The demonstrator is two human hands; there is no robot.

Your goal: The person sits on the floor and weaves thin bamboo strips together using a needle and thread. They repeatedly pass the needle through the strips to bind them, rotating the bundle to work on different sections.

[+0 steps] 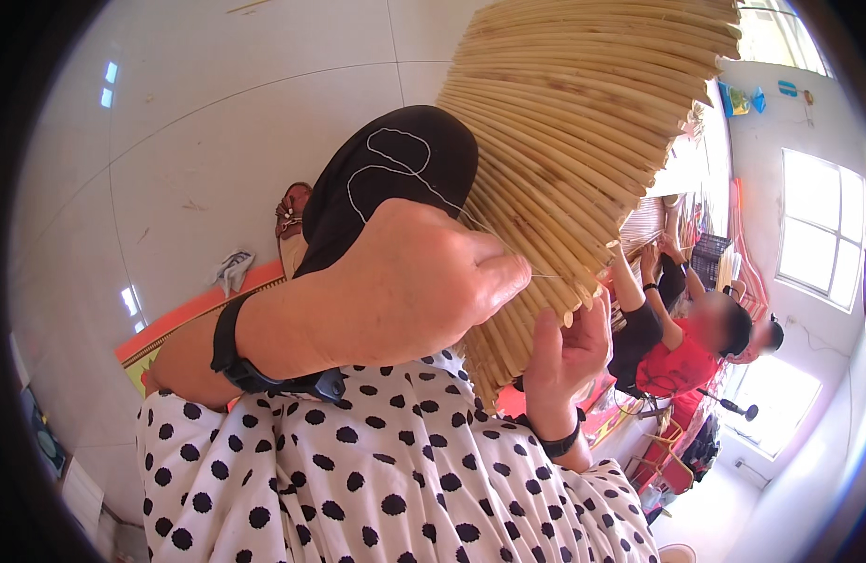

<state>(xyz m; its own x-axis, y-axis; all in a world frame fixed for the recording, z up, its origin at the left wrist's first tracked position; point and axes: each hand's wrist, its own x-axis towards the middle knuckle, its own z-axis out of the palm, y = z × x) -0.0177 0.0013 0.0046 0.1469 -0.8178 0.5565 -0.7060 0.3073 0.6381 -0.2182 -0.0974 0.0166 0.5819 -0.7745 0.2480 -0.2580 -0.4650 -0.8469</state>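
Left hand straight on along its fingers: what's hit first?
Probably the stalks just right of the left hand's fingertips, where a fine thread runs. Depth is unclear: the fingertips may already touch them, or skim over.

Your left hand (437, 272) pinches a white thread (416, 174) looping over your black-clad knee (447, 136), while your right hand (572, 355) touches stalk ends along the tan mat's edge (569, 317).

Straw-yellow stalks (583, 113), white thread (416, 174), black fabric (442, 141), black-spotted white garment (386, 469) — and a shoe (292, 208), seemingly reddish-brown
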